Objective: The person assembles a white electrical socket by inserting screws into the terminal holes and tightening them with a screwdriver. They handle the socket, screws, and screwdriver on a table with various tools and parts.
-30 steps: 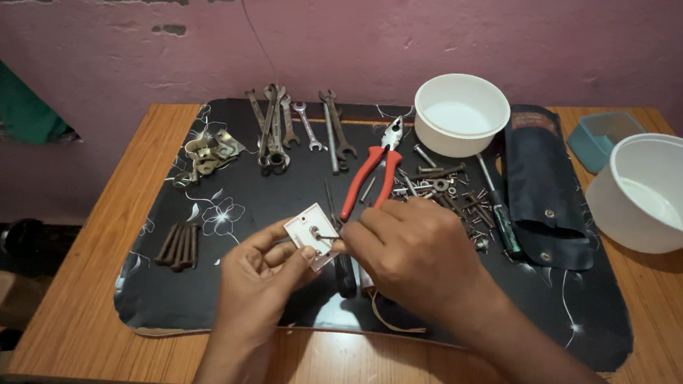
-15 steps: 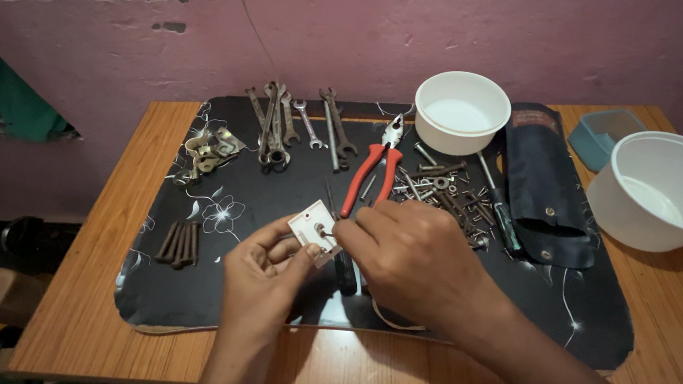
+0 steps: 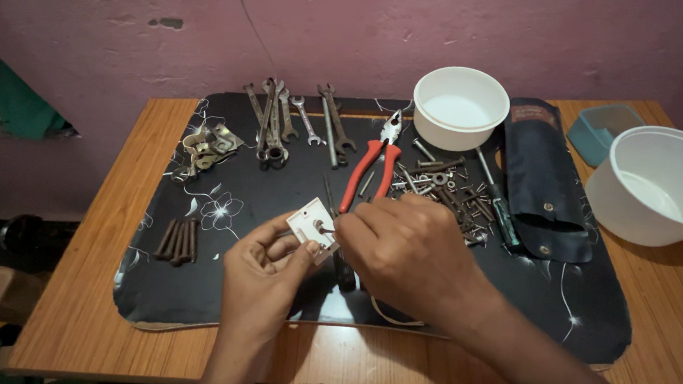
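Head view shows us holding a small white plate (image 3: pixel 311 221), a flat square piece of smooth plastic with a small dark screw (image 3: pixel 320 227) standing in its face. Our left hand (image 3: pixel 261 280) grips the plate from below, thumb and fingers closed on its lower edge, tilting it up toward us. Our right hand (image 3: pixel 408 254) is curled tight, its fingertips pinched at the screw on the plate's right side; what else it grips we cannot tell, though a thin dark shaft (image 3: pixel 329 195) pokes out above it.

Both hands hover over a glossy black mat (image 3: pixel 578 311) printed with pale flowers, laid on a wooden table (image 3: pixel 675 328) with an orange grain. Just beyond the right hand lie red-handled pliers (image 3: pixel 370 163) and a loose heap of dull metal screws and bolts (image 3: pixel 449 189). Farther beyond stand a round white bowl (image 3: pixel 460 108) and a row of worn grey wrenches (image 3: pixel 298 122). Left of the left hand sits a small bundle of rusty nails (image 3: pixel 178 239). Well to the right rest a rolled black pouch (image 3: pixel 542 181) and a larger white tub (image 3: pixel 662 195).
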